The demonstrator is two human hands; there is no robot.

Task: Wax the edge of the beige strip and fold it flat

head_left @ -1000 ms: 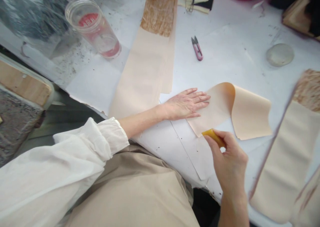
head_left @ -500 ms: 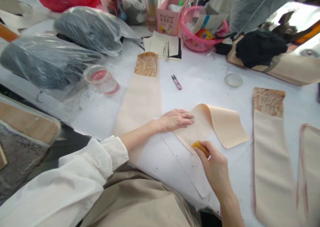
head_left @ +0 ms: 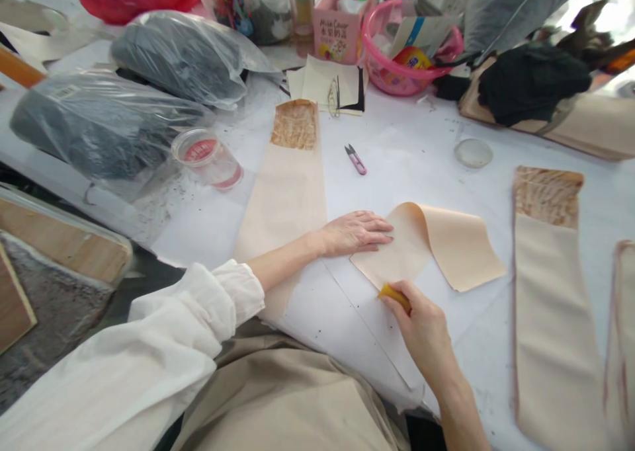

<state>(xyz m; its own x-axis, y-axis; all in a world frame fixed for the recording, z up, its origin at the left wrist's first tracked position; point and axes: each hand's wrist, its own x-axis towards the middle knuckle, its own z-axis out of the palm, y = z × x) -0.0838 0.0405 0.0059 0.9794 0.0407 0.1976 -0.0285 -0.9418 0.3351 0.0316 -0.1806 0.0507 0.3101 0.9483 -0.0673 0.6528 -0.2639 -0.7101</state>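
Note:
My left hand [head_left: 356, 233] lies flat, fingers stretched out, on a beige leather-like sheet [head_left: 391, 249]. The sheet's right part curls up and folds over, showing a smooth tan side. Between the thumb and fingers of my right hand [head_left: 421, 319] is a small yellow block [head_left: 395, 297], its kind unclear. The block's tip is at the sheet's near edge; whether it touches is hard to tell. Under my left forearm runs a long beige strip [head_left: 285, 193] with a rough brown patch at its far end.
Purple-handled thread snips [head_left: 356, 160] lie beyond my hands, near a round clear lid [head_left: 473, 153]. On the left stand a clear plastic tub [head_left: 208, 160] and bagged grey rolls [head_left: 104, 123]. Another strip [head_left: 555, 305] lies right. A pink basket [head_left: 411, 77] stands behind.
My right hand with the yellow block has moved slightly left along the sheet's near edge. My left hand stays on the sheet. The whole view has shifted a little.

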